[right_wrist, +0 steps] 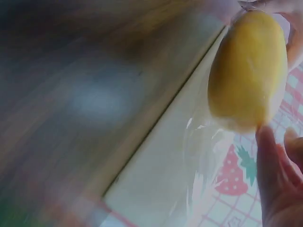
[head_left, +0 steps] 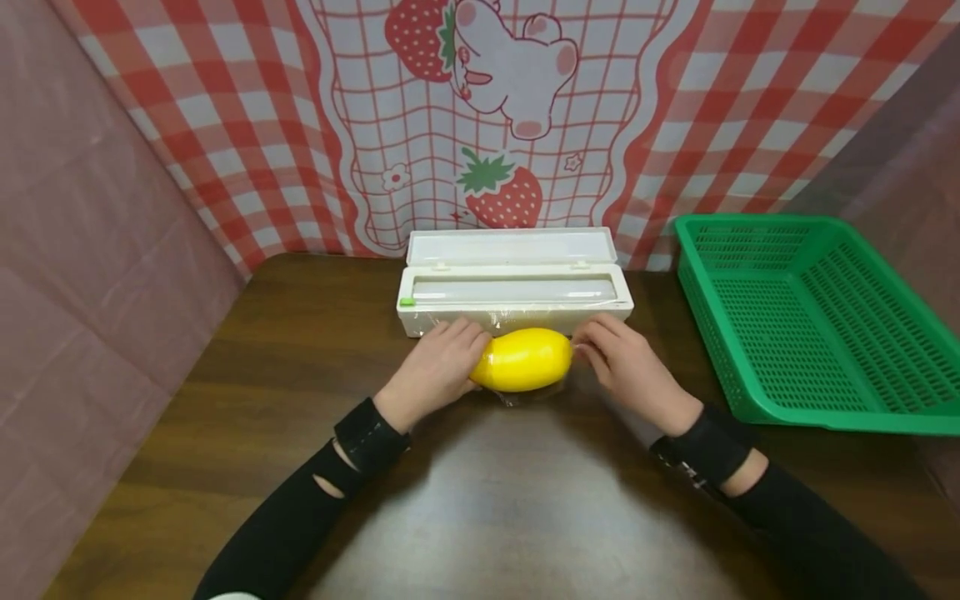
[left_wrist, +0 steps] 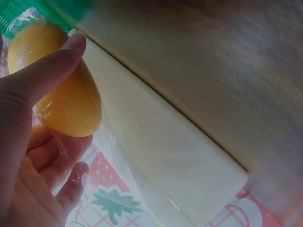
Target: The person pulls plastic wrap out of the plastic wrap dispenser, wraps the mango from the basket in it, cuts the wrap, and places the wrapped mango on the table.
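Observation:
A smooth yellow mango-shaped fruit [head_left: 528,358] is held level just in front of a white cling film dispenser [head_left: 510,268]. My left hand [head_left: 442,362] grips its left end, thumb across the top and fingers beneath, as the left wrist view shows. Clear cling film [right_wrist: 194,189] clings in wrinkles around the fruit and stretches back to the dispenser. At the fruit's right end, my right hand [head_left: 633,367] has its fingers bent and pinches a bit of film between thumb and forefinger. Fingertips of that hand touch the fruit's end in the right wrist view.
Behind the fruit, the dispenser's lid [head_left: 512,247] is raised, with a film roll [head_left: 513,290] inside and a small green slider [head_left: 407,302] at its left. To the right stands a green plastic basket [head_left: 705,333] on the wooden table [head_left: 495,517]. A checked strawberry cloth [head_left: 420,150] hangs behind.

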